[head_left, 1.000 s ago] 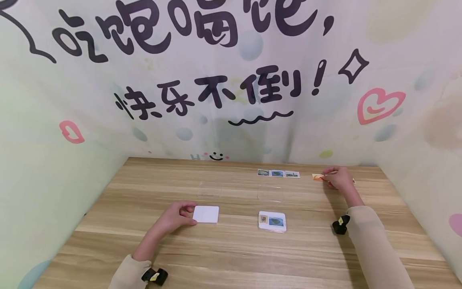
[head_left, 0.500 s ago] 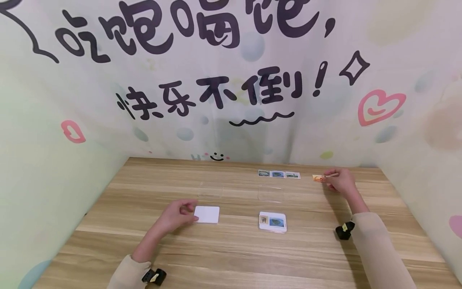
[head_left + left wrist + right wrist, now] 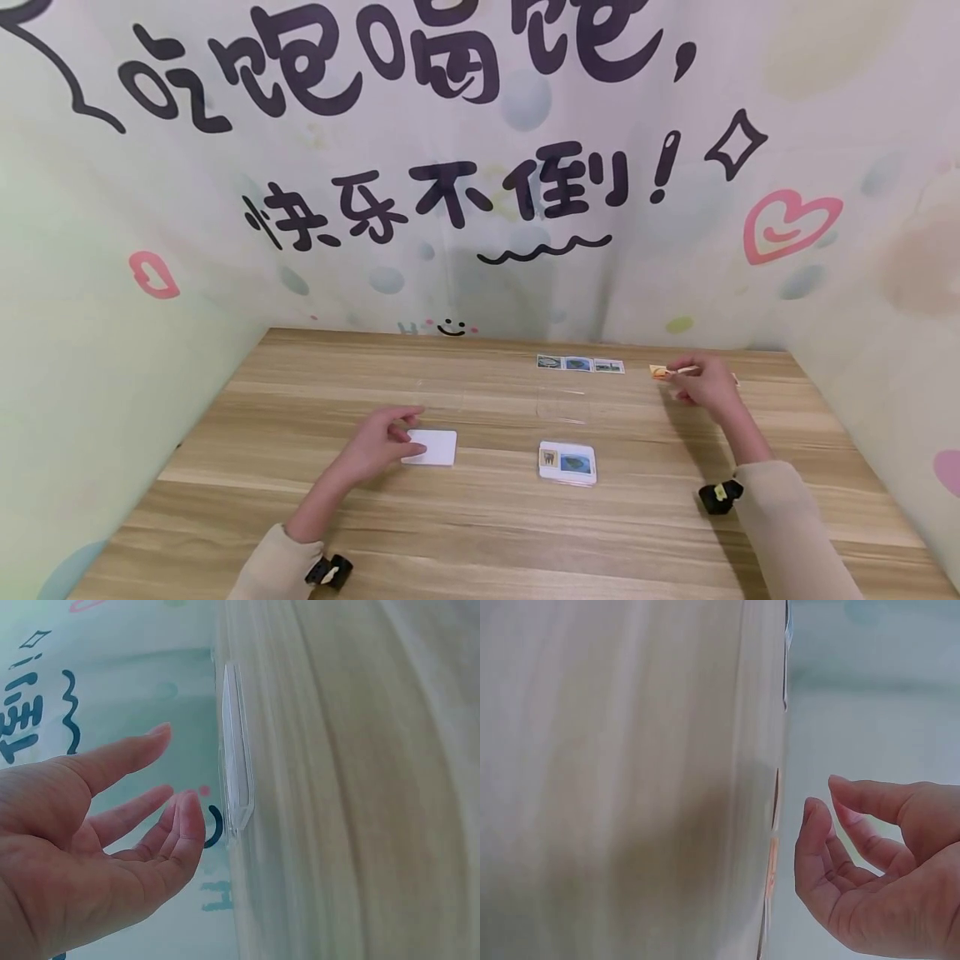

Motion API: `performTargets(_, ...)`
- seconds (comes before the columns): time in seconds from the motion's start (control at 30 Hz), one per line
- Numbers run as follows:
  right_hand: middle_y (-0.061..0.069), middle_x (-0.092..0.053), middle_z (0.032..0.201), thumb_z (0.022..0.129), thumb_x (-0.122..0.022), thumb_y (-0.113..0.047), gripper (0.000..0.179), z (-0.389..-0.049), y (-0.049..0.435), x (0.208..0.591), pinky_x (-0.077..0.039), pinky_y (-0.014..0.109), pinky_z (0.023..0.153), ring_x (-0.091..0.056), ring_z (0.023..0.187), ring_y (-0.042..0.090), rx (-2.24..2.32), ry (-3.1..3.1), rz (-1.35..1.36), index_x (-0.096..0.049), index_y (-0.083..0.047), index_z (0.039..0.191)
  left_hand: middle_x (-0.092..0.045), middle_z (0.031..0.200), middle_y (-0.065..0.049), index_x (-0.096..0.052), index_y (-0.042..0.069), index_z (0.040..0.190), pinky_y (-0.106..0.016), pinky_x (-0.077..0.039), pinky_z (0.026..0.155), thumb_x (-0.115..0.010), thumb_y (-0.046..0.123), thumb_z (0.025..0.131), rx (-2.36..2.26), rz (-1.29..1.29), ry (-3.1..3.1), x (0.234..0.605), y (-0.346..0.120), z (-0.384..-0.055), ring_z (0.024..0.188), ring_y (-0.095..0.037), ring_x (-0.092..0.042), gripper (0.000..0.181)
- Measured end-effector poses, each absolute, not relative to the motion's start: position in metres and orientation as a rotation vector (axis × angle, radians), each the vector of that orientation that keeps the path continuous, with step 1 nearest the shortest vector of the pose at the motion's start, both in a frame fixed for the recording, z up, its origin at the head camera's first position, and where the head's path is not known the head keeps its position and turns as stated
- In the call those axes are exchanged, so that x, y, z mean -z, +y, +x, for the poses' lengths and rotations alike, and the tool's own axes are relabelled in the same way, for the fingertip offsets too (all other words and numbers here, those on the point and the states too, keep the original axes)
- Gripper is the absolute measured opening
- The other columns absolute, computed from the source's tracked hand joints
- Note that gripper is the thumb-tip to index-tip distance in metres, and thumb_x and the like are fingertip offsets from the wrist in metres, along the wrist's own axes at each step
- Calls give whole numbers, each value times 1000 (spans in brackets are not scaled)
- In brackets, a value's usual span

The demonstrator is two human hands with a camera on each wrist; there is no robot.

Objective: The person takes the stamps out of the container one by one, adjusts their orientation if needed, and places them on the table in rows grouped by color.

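Observation:
In the head view my left hand (image 3: 372, 447) hovers at the left end of a blank white card (image 3: 439, 448), thumb overlapping it. The left wrist view shows that hand's thumb and fingers spread apart with nothing between them, beside the clear case (image 3: 237, 750) with the white card in it. My right hand (image 3: 707, 388) hangs over a row of orange stamps (image 3: 657, 372), partly covering it. Its thumb and loosely bent fingers (image 3: 815, 825) hold nothing in the right wrist view; the stamp row (image 3: 772, 862) lies flat on the table beside them.
Three more stamps (image 3: 580, 364) lie in a row at the table's back. A white card with two stamps (image 3: 567, 462) sits in a clear case at centre. Two clear plastic covers (image 3: 562, 405) lie behind the cards. A printed curtain (image 3: 450, 275) stands along the table's back edge.
My left hand has left the card's left edge and shifted right, slightly over the card. The right hand has moved a little toward me, still above the orange stamps.

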State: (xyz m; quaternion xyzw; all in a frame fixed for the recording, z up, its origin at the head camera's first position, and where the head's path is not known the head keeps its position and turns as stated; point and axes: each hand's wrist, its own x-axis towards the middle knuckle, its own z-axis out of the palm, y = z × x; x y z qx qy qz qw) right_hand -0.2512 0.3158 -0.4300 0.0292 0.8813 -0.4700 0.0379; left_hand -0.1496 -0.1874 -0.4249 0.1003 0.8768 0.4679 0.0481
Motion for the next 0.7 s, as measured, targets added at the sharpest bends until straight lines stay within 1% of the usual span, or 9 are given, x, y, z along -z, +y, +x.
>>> performTargets(0.07, 31, -73, 107, 102, -64, -4, 35, -249, 314, 428, -57, 27, 60, -65, 65, 11, 1435, 2706, 80, -58, 20, 127, -65, 115, -25, -61, -13, 136, -28, -56, 76, -84, -4, 84, -1427, 314, 2681, 426, -186, -150, 92, -27, -69, 57)
performTargets(0.2, 28, -73, 107, 103, -64, -5, 35, -244, 310, 425, -57, 28, 61, -65, 67, 11, 1421, 2704, 65, -57, 19, 128, -64, 122, -27, -61, -11, 138, -36, -59, 83, -84, -2, 86, -1426, 323, 2690, 429, -182, -152, 97, -32, -69, 58)
performTargets(0.33, 29, -72, 108, 104, -65, -7, 34, -239, 305, 424, -57, 28, 62, -65, 70, 13, 1419, 2707, 44, -58, 18, 126, -62, 127, -29, -60, -12, 138, -42, -59, 87, -84, 0, 86, -1432, 350, 2691, 429, -178, -153, 101, -37, -69, 58)
performTargets(0.43, 28, -71, 106, 104, -66, -8, 33, -235, 302, 423, -56, 28, 62, -64, 72, 14, 1418, 2714, 24, -59, 18, 124, -60, 131, -31, -60, -13, 138, -42, -60, 86, -84, 2, 86, -1429, 394, 2691, 427, -174, -154, 103, -40, -68, 59)
performTargets(0.6, 21, -69, 102, 103, -67, -9, 33, -228, 297, 423, -56, 28, 64, -62, 75, 15, 1427, 2700, 4, -59, 17, 123, -59, 135, -32, -59, -13, 139, -41, -60, 86, -85, 5, 87, -1421, 440, 2688, 423, -167, -156, 106, -43, -66, 60)
performTargets(0.7, 25, -68, 105, 103, -67, -8, 34, -225, 294, 422, -56, 28, 66, -62, 78, 14, 1427, 2692, -31, -58, 18, 123, -58, 136, -32, -59, -13, 139, -44, -60, 87, -85, 5, 87, -1423, 446, 2685, 421, -163, -156, 107, -44, -65, 61)
